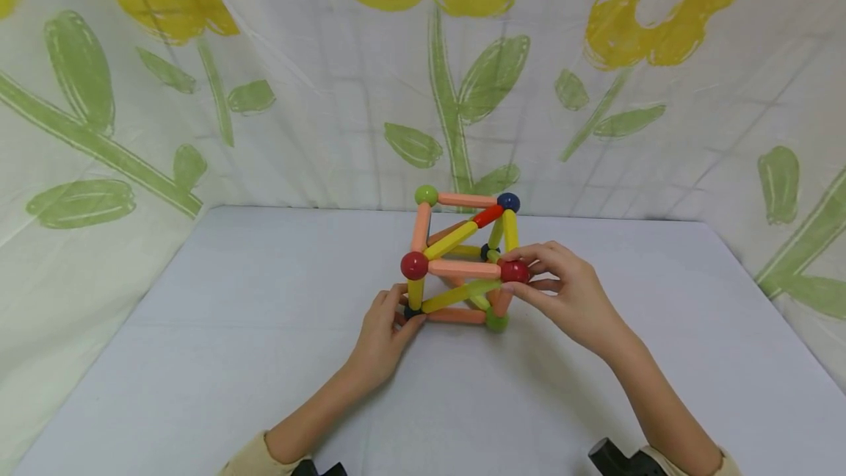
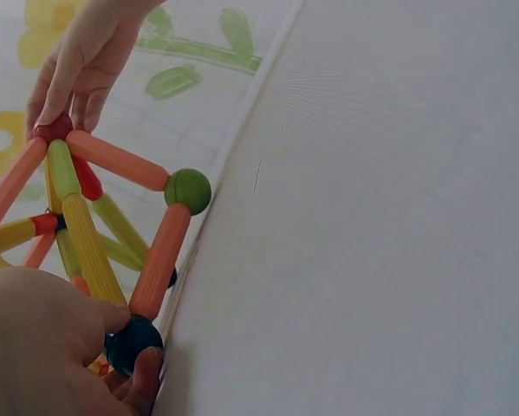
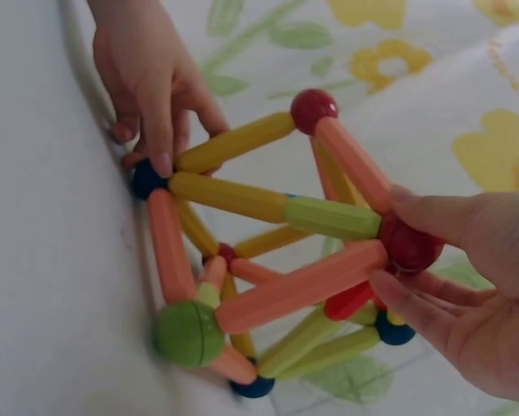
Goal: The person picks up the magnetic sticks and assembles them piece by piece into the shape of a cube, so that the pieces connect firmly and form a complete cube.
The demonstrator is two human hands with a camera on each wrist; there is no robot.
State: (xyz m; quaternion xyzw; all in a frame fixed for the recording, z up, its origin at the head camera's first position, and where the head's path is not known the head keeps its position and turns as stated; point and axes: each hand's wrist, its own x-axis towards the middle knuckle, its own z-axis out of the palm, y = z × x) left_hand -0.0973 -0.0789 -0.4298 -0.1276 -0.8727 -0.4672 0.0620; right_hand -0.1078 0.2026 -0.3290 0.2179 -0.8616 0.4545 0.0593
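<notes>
A box-shaped frame of magnetic rods and balls (image 1: 465, 269) stands on the white table, with salmon, yellow, lime and red rods. At its upper front right corner, my right hand (image 1: 573, 298) pinches a red ball (image 3: 411, 243) between thumb and fingers. Low at the front left, my left hand (image 1: 383, 336) grips a dark blue ball (image 2: 133, 344). Another red ball (image 1: 414, 266) sits straight above that one. Green balls mark the lower front right (image 3: 190, 334) and upper back left (image 1: 426, 195) corners. A diagonal of yellow and lime rods (image 3: 285, 208) joins the two held balls.
White cloth covers the table (image 1: 264, 300). Behind it hangs a white curtain (image 1: 297, 131) printed with yellow flowers and green leaves. Black wrist devices (image 1: 621, 458) and beige sleeves (image 1: 261, 458) show at the bottom of the head view.
</notes>
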